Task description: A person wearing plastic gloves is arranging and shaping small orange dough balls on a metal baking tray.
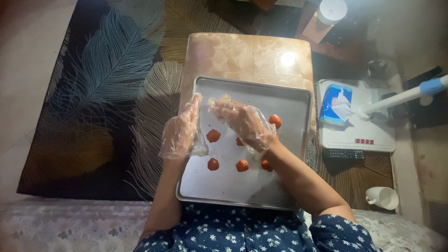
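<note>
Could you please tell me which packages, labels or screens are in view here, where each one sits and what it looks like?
Tissue pack: right of the baking tray, on a white device; soft, blue and white, a tissue sticking out.
Button strip: front edge of that white device; a short row of small red squares.
Remote control: just in front of the device; flat, dark, oblong.

A soft blue-and-white tissue pack [337,103] lies on a white device [354,133], right of the baking tray [252,88]; its front strip, possibly a label, is red.
</note>
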